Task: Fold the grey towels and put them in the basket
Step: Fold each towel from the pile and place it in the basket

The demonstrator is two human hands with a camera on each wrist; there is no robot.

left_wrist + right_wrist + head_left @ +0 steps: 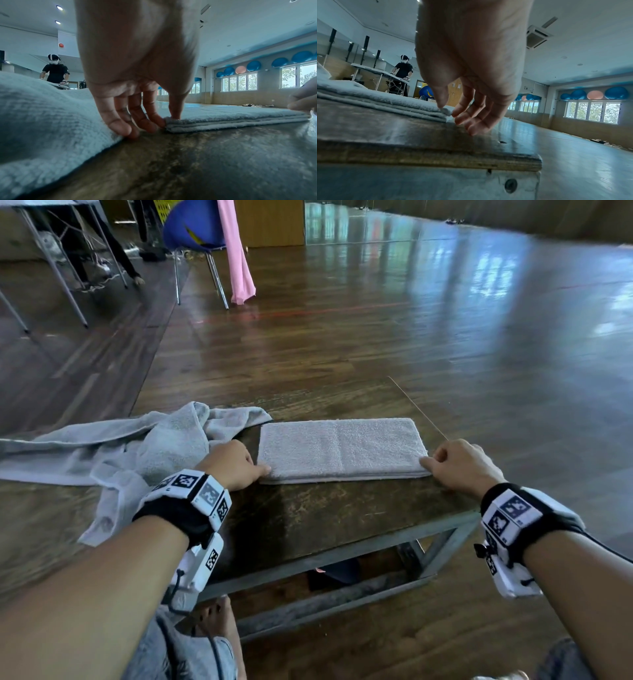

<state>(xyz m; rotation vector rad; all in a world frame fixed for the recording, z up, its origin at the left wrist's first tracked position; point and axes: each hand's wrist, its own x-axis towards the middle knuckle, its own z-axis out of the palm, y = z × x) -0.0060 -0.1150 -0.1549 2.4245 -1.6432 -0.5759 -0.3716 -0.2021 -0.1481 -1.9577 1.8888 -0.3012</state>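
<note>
A folded grey towel (342, 450) lies flat on the low dark wooden table (308, 515), a few layers thick. My left hand (263, 469) pinches its near left corner, thumb (174, 115) on top and fingertips against the edge. At the near right corner my right hand (426, 462) does the same, thumb (441, 104) on top and fingertips at the side. Loose, crumpled grey towels (120, 446) are heaped on the left of the table, touching my left wrist. No basket is in view.
The table's right edge (530, 158) is just past my right hand, with wood floor beyond. A blue chair (195, 231), a hanging pink cloth (239, 261) and folding-table legs (51, 261) stand far back left. Another person (54, 71) works at a distant table.
</note>
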